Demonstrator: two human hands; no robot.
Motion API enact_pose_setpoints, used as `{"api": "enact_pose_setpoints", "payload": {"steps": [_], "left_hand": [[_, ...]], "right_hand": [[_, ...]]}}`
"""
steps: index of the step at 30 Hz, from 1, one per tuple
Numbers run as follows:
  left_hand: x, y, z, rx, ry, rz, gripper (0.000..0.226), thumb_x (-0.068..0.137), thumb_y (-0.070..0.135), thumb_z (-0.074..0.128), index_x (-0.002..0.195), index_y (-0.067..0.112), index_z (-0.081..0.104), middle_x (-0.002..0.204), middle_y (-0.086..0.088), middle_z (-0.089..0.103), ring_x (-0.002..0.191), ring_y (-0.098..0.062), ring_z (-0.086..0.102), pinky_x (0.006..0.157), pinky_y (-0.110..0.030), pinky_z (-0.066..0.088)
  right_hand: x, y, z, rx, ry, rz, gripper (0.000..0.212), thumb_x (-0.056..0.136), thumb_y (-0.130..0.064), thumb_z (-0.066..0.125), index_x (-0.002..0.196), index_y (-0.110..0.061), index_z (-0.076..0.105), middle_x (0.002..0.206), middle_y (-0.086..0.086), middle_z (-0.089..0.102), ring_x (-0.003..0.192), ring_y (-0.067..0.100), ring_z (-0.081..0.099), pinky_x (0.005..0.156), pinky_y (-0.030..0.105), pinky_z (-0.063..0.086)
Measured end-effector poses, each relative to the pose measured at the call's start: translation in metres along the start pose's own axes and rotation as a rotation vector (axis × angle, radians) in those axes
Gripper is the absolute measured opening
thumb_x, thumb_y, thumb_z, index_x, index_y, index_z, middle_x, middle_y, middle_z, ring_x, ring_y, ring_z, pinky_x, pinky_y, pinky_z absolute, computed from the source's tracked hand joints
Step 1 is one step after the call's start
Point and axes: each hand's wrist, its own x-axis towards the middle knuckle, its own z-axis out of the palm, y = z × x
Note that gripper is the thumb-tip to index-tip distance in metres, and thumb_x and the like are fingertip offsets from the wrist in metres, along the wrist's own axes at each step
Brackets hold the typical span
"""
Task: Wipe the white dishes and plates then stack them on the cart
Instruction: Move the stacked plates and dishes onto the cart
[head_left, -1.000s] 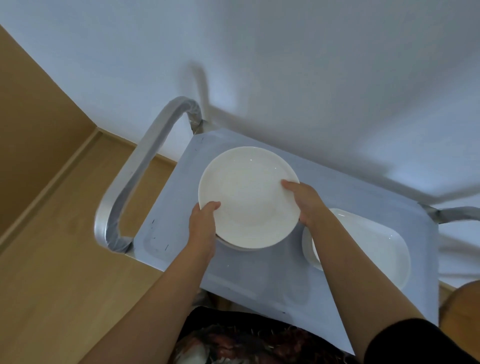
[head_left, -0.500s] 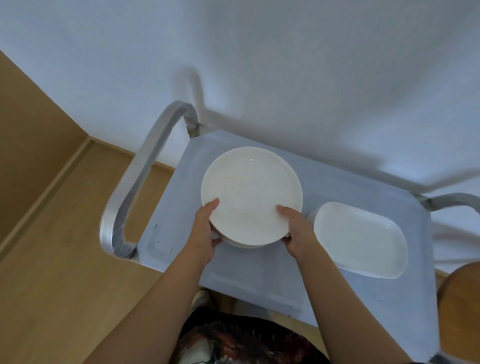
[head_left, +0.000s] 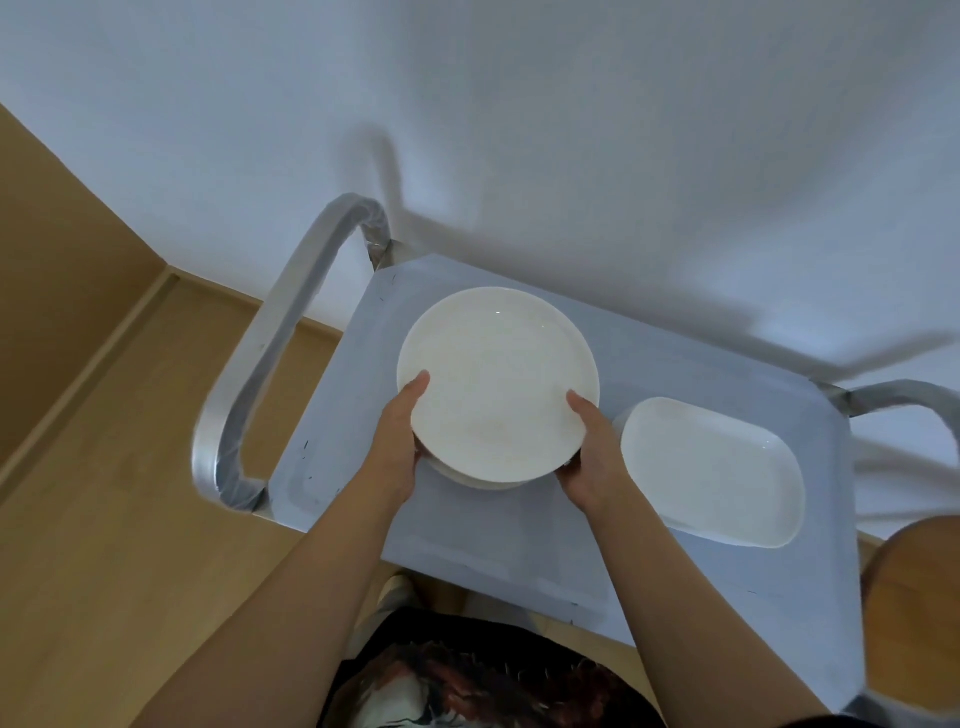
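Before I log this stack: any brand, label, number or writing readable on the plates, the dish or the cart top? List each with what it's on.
None readable.
Round plate, held by left hand and right hand: plain white, no mark.
Rectangular dish: plain white, no mark.
Cart: only small dark scuffs, no lettering.
Cart handle: clear wrap, no label.
Printed garment at bottom edge: a pattern, no legible words.

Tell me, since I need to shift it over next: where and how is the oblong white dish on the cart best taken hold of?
Probably by the two long rims of the oblong dish, one hand on each, coming from the near edge of the cart. It lies flat with a low raised rim, so fingers can hook under it. Its left end sits close to the round plate held by the left hand and right hand, leaving little room there.
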Motion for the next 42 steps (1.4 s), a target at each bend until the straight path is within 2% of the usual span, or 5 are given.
{"api": "enact_pose_setpoints", "payload": {"steps": [3,10,18,29,42], "left_hand": [[0.016,0.017,-0.001,0.135,0.000,0.085,0.058,0.090,0.040,0.055,0.141,0.016,0.041,0.134,-0.007,0.054,0.121,-0.028,0.052,0.101,-0.044,0.044],[0.022,0.019,-0.001,0.182,-0.023,0.050,0.049,0.092,0.040,0.054,0.135,0.019,0.047,0.129,-0.004,0.056,0.118,-0.025,0.052,0.092,-0.037,0.042],[-0.007,-0.021,0.001,0.317,0.122,0.257,0.049,0.101,0.042,0.028,0.147,0.025,0.027,0.146,0.001,0.040,0.130,-0.016,0.039,0.097,-0.027,0.030],[-0.014,-0.009,-0.025,0.697,0.003,0.428,0.061,0.101,0.039,0.029,0.151,0.028,-0.004,0.160,0.005,0.006,0.144,-0.018,0.015,0.111,-0.027,0.015],[-0.057,-0.039,-0.069,1.149,-0.124,0.410,0.051,0.102,0.032,0.031,0.150,0.016,0.020,0.156,-0.005,0.023,0.143,-0.023,0.022,0.113,-0.032,0.017]], "right_hand": [[-0.007,0.015,0.005,0.037,0.033,0.024,0.039,0.087,-0.036,0.059,0.123,-0.021,0.054,0.105,0.002,0.067,0.048,0.009,0.055,0.041,0.021,0.043],[-0.015,0.024,0.006,0.084,0.018,0.028,0.047,0.095,-0.034,0.050,0.138,-0.019,0.041,0.108,0.006,0.058,0.037,0.004,0.050,0.042,0.021,0.044],[-0.032,0.058,0.019,-0.165,0.177,-0.101,0.059,0.097,-0.055,0.030,0.149,-0.037,0.011,0.150,-0.007,0.029,0.136,0.021,0.030,0.111,0.050,0.027],[-0.031,0.061,0.014,-0.498,0.263,-0.484,0.060,0.102,-0.027,0.032,0.151,-0.011,0.000,0.157,0.006,0.013,0.144,0.022,0.015,0.117,0.039,0.017],[-0.075,0.083,-0.034,-1.151,0.180,-0.584,0.051,0.102,-0.035,0.028,0.147,-0.010,0.026,0.152,0.007,0.031,0.139,0.023,0.027,0.109,0.032,0.022]]}}
